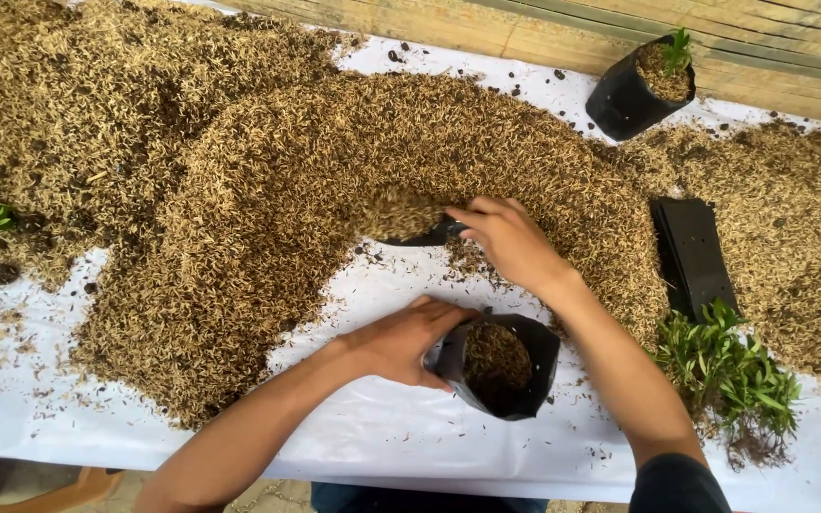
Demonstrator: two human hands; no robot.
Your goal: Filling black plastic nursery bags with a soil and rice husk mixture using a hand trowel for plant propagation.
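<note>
My left hand (401, 340) grips the rim of a black plastic grow bag (515, 375) standing on the white sheet, partly filled with brown husk mix. My right hand (510, 239) is further out, closed on a dark scoop (420, 233) that is dug into the big heap of rice-husk mix (268, 209). The scoop's blade carries a mound of husk and is mostly hidden under it.
A filled black bag with a green seedling (643, 85) stands at the back right. A flat stack of empty black bags (694, 252) lies to the right, with a bunch of green seedlings (729, 366) in front. White sheet (382, 437) covers the table; wooden wall behind.
</note>
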